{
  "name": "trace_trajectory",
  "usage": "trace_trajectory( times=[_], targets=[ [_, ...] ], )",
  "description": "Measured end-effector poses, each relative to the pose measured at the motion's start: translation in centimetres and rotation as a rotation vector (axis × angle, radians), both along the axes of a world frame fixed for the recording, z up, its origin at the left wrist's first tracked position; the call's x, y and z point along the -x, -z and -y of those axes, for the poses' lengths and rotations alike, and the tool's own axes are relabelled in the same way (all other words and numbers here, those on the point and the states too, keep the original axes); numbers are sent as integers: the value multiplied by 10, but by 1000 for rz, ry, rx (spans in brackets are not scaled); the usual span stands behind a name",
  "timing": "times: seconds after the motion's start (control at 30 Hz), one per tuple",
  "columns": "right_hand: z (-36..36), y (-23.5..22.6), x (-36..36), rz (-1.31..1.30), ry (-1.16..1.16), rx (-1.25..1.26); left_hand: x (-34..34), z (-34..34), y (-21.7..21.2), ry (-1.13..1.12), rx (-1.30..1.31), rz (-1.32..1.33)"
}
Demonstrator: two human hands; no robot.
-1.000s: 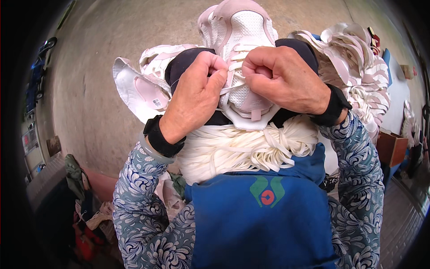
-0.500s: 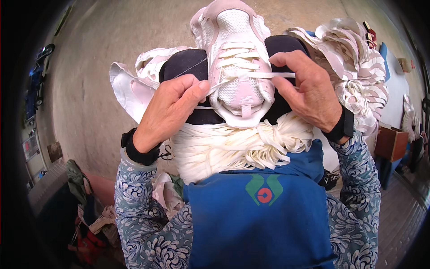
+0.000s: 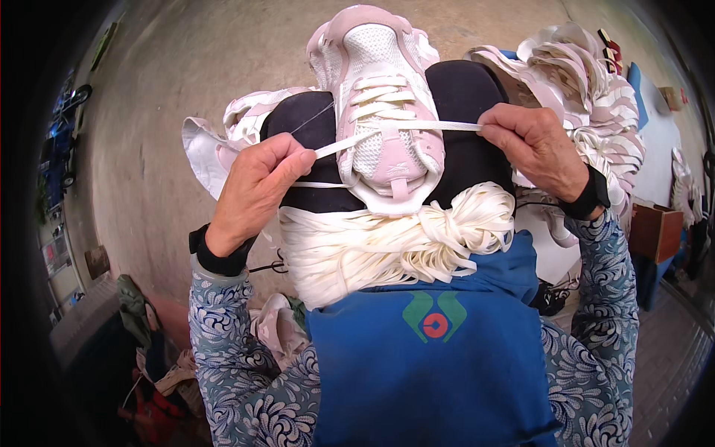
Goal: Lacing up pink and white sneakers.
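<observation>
- Fingers of the left hand (image 3: 257, 186) are curled tight, pinching the left end of the lace (image 3: 417, 127) between thumb and forefinger, just left of the shoe (image 3: 383, 97).
- Right hand (image 3: 532, 145) likewise clenched on the other end of the lace, fingertips pressed together right beside the shoe's right edge.
- The lace runs taut in a near-straight line across the shoe's tongue, from one hand to the other, sagging a little toward the left hand.
- The shoe, pale pink and white, sits toe-away, heel toward the person, resting between 2 dark knees (image 3: 469, 104), one showing on each side of it.
- Below the heel lies a thick bundle of laces (image 3: 372, 249), white, spilling across the lap and touching the shoe's heel.
- The bundle sits on the top edge of a blue apron (image 3: 439, 380) that covers the lower middle of the view.
- Both wrists wear a black band (image 3: 216, 257); the sleeves are patterned blue and white.
- Behind the right hand, a heap of pink and white shoe uppers (image 3: 588, 82) stacks up, well apart from the shoe.
- More uppers (image 3: 216, 145) lie behind the left hand, near the left knee.
- Concrete floor (image 3: 186, 74) stretches out beyond.
</observation>
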State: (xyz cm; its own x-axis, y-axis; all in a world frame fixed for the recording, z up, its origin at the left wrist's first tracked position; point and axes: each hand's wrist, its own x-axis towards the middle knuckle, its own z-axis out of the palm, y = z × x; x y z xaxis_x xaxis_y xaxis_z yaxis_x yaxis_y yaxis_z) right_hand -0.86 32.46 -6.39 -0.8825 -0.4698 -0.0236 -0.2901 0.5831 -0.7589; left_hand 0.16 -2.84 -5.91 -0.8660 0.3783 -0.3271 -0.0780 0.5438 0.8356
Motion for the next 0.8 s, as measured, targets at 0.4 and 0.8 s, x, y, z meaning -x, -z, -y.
trace_trajectory(
  times=[0.4,0.8],
  targets=[
    [11,2,2,-91,124,-65,-40,136,-12,-402,-290,169],
    [7,3,2,-24,120,-184,-67,250,-5,-736,-1570,-197]
  ],
)
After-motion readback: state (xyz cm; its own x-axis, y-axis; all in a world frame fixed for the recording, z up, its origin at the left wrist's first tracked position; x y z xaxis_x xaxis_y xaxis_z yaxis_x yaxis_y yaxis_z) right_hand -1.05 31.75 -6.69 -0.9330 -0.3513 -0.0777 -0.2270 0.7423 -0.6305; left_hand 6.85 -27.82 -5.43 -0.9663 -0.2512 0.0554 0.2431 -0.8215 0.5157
